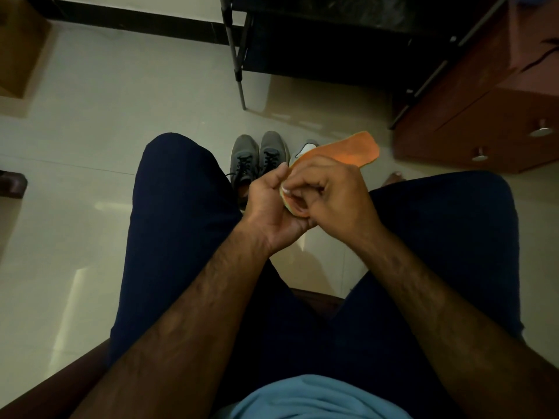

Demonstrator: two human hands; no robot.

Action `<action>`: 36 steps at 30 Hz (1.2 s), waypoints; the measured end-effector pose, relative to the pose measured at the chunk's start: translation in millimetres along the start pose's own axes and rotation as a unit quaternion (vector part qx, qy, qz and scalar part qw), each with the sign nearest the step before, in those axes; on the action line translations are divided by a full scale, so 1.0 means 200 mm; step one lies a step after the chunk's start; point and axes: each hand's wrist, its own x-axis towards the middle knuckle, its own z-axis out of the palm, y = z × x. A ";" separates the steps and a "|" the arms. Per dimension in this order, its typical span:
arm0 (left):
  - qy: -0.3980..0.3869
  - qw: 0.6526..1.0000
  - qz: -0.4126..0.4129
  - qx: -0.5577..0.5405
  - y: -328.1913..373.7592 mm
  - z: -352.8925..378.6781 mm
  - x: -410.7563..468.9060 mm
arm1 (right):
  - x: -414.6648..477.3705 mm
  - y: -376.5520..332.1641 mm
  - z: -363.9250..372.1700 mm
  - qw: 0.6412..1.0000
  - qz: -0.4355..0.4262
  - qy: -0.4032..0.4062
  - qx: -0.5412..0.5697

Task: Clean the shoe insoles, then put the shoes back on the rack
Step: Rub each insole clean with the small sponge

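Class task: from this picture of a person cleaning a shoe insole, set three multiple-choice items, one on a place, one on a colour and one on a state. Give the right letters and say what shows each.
1. Where do the grey shoes stand?
A. on a table
B. on the floor between the person's knees
C. in a box

2. What colour is the insole?
A. orange
B. blue
C. black

3. What is the state of the insole?
A. lying flat on the floor
B. tucked inside a shoe
C. held up in both hands

Answers:
1 B: the pair sits side by side on the pale tiles, between the two knees.
2 A: the end that sticks out past the fingers is plainly orange.
3 C: the left hand and the right hand both grip it above the floor.
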 end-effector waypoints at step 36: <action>0.045 0.986 0.118 -0.107 0.02 0.06 -0.04 | -0.06 0.05 0.02 0.996 -0.010 -0.014 -0.088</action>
